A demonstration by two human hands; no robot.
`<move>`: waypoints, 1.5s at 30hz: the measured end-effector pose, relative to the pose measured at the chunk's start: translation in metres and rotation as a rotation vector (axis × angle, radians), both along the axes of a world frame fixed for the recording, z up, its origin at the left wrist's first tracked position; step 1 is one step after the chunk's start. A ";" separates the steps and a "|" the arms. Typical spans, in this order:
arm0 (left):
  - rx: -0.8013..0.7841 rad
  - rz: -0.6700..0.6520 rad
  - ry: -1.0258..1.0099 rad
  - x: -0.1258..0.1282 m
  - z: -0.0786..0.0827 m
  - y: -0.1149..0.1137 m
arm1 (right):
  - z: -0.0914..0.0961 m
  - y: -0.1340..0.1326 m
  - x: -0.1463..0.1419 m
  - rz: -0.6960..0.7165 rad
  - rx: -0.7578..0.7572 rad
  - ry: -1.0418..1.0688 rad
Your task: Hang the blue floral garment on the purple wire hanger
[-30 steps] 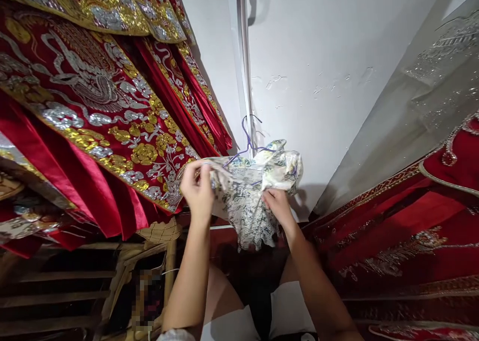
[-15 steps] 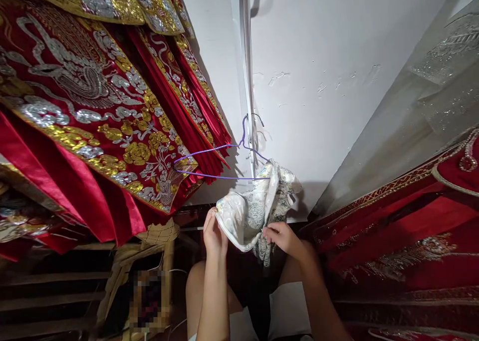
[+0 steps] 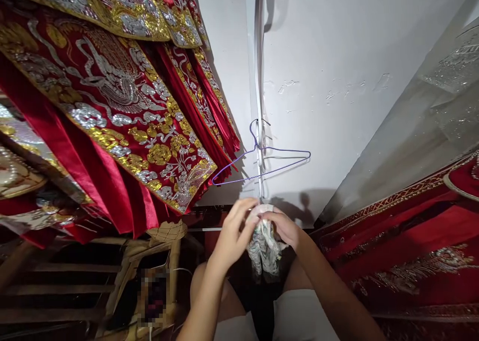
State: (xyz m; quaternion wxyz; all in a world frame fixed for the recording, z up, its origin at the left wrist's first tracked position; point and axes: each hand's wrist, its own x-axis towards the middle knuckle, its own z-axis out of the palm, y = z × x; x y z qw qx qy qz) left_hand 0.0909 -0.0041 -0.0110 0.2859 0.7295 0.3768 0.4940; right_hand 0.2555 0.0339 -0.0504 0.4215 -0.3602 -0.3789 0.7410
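A small white garment [image 3: 265,248] with a grey-blue pattern hangs bunched between my hands, above my knees. My left hand [image 3: 238,227] has its fingers curled over the top of the cloth. On the other side, my right hand [image 3: 285,225] pinches the same upper part, thumb and fingers near those of the left. Folds hide the garment's full shape and part of my fingertips. Just beyond hangs a purple wire hanger [image 3: 262,174] with nothing on it, apart from the cloth, its hook at the white upright strip [image 3: 258,81].
Red robes [image 3: 157,126] with gold and silver embroidery hang at left; another red embroidered garment [image 3: 419,231] is at right, near sheer sparkling fabric [image 3: 449,96]. A bamboo chair [image 3: 123,261] stands low left. A white wall [image 3: 318,46] lies ahead.
The white garment has come off the hanger's right arm and down towards me. My left hand has moved in beside my right at its top. The hanger has swung round.
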 end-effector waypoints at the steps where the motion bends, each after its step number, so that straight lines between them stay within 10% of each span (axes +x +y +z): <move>1: -0.011 0.015 0.000 -0.006 0.000 0.005 | 0.006 -0.001 -0.002 0.053 0.005 -0.025; 7: -0.446 -0.363 0.065 -0.029 -0.043 0.011 | 0.049 0.011 0.022 0.728 0.487 -0.423; 13: -0.555 -0.179 0.537 -0.077 -0.078 -0.009 | 0.066 0.053 0.050 0.251 0.908 -0.662; 19: -0.637 -0.032 1.025 -0.103 -0.051 -0.009 | 0.034 0.108 0.051 -0.178 0.899 -0.811; 25: -0.544 -0.100 0.486 -0.090 -0.037 -0.013 | 0.004 0.120 0.076 -0.162 0.830 -1.126; 31: -0.308 0.169 0.034 -0.092 -0.027 0.021 | 0.013 0.099 0.111 -0.237 0.850 -1.087; 35: -0.456 0.087 -0.055 -0.107 -0.001 0.050 | 0.017 0.087 0.127 -0.248 0.799 -1.036; 45: 0.283 0.335 0.324 -0.076 0.033 0.096 | 0.021 0.051 0.080 -0.029 0.895 -0.795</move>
